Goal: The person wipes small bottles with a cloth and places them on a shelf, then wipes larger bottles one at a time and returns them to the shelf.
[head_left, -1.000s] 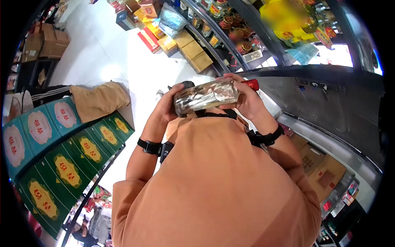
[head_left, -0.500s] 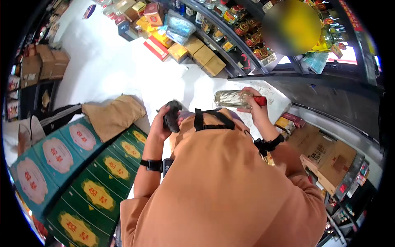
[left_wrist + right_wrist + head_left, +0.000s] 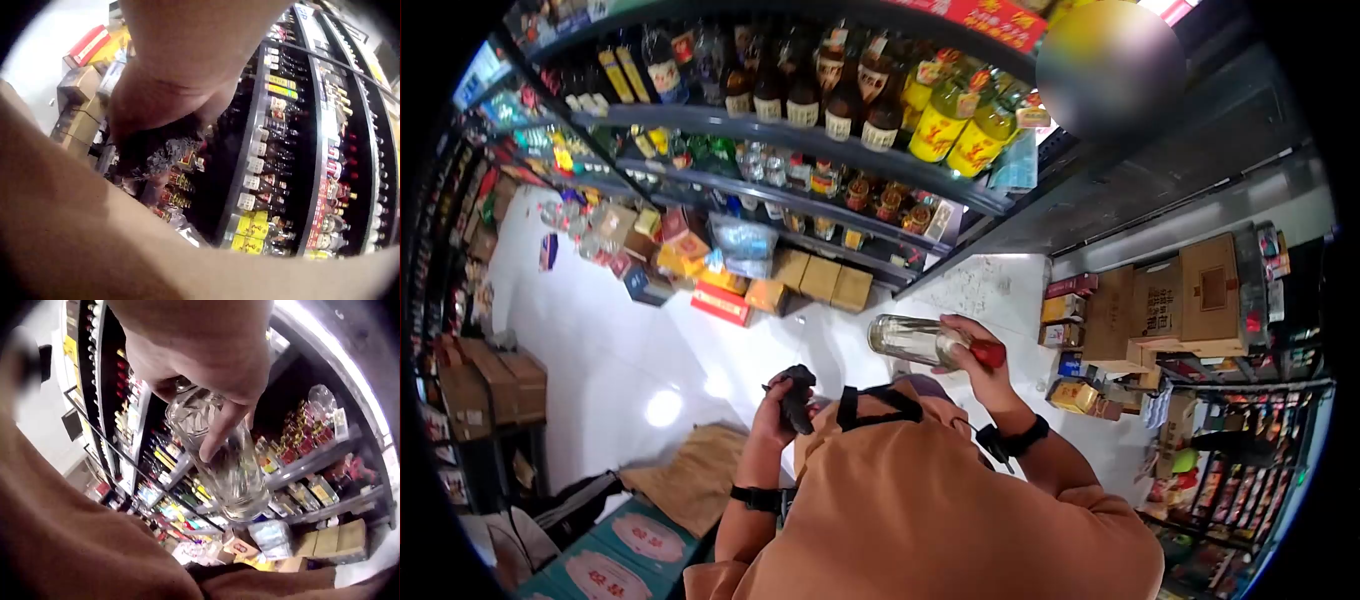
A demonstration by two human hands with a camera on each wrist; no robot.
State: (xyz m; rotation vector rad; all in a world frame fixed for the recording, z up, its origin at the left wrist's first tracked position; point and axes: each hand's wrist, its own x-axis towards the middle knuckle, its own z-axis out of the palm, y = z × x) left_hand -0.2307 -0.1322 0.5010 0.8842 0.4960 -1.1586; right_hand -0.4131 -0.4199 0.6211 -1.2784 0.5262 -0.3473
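In the head view my right hand [image 3: 992, 388] grips a clear glass bottle [image 3: 903, 337] near its neck. The bottle lies almost sideways, its base to the left and its red cap [image 3: 989, 353] by my palm. The right wrist view shows fingers curled round the patterned glass shoulder of the bottle [image 3: 234, 472]. My left hand [image 3: 770, 418], lower and to the left, holds a crumpled dark grey cloth [image 3: 799, 398]. In the left wrist view the cloth [image 3: 165, 153] bunches under the hand, whose fingers are mostly hidden. Bottle and cloth are apart.
Ahead stand dark shelves [image 3: 740, 120] packed with bottles. Small cartons [image 3: 805, 280] and a blue plastic-wrapped pack [image 3: 743, 246] sit on the floor before them. Cardboard boxes [image 3: 1165, 305] are stacked at the right. Teal boxes [image 3: 615, 555] and a brown cloth [image 3: 690, 480] lie lower left.
Earlier both hands were at the bottle; the left hand has since drawn away leftward with the cloth. The right hand keeps the bottle. The head view has turned up toward the shelves.
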